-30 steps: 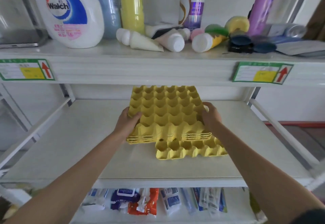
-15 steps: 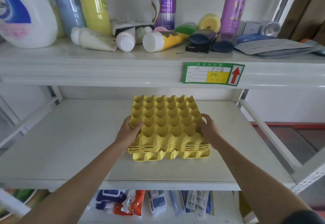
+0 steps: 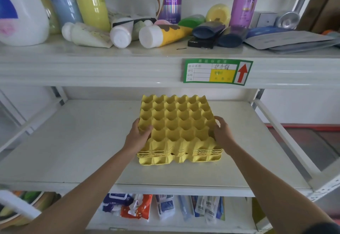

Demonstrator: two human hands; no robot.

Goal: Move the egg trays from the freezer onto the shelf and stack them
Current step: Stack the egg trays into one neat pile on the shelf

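A stack of yellow egg trays [image 3: 177,123] sits on the white middle shelf [image 3: 73,142], a bit right of centre. The upper trays lie nested together over a bottom tray [image 3: 160,160] whose front edge shows beneath them. My left hand [image 3: 137,136] grips the stack's left edge, thumb curled into a cup. My right hand [image 3: 222,134] holds the right edge, fingers against the side. The freezer is out of view.
The upper shelf [image 3: 110,68] carries bottles, tubes and a white detergent jug [image 3: 20,13], with a green price label [image 3: 217,71] on its front lip. Packets [image 3: 139,206] fill the shelf below. A slanted white side rail [image 3: 283,134] borders the right.
The upper trays moved forward and right over the offset bottom tray, so the stack now lines up. Both hands kept their hold on the sides. The camera view swung right.
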